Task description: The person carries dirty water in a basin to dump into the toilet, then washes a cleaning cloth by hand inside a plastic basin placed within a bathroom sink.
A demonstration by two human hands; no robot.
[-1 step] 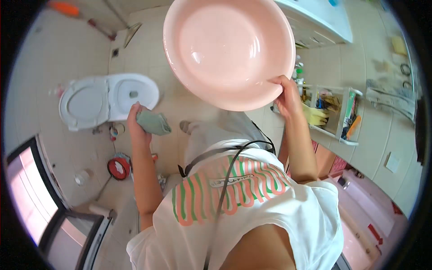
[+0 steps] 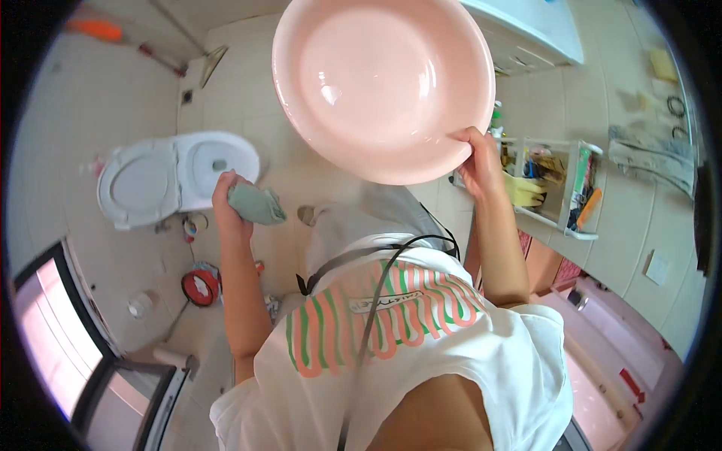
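Note:
A large round pink basin [image 2: 353, 154] is held up at the top of the view, its glossy inside facing me. My right hand [image 2: 481, 161] grips its lower right rim; the thumb lies over the edge and the other fingers are mostly hidden beneath. My left hand [image 2: 230, 201] is closed around a folded grey-green cloth [image 2: 258, 205], off to the left and apart from the basin. Beyond that hand is a white toilet [image 2: 239, 160] with its lid raised. Nothing can be seen inside the basin.
A white rack [image 2: 579, 188] with bottles, brushes and a yellow glove [image 2: 524, 192] stands right of my right forearm. Behind it, a pink tub or counter [image 2: 602, 353] fills the lower right. A red bucket [image 2: 201, 286] and an open window [image 2: 56, 331] are at left.
The room has shifted slightly in the view, with the toilet a little lower and further left. Both hands keep their hold on the basin and the cloth.

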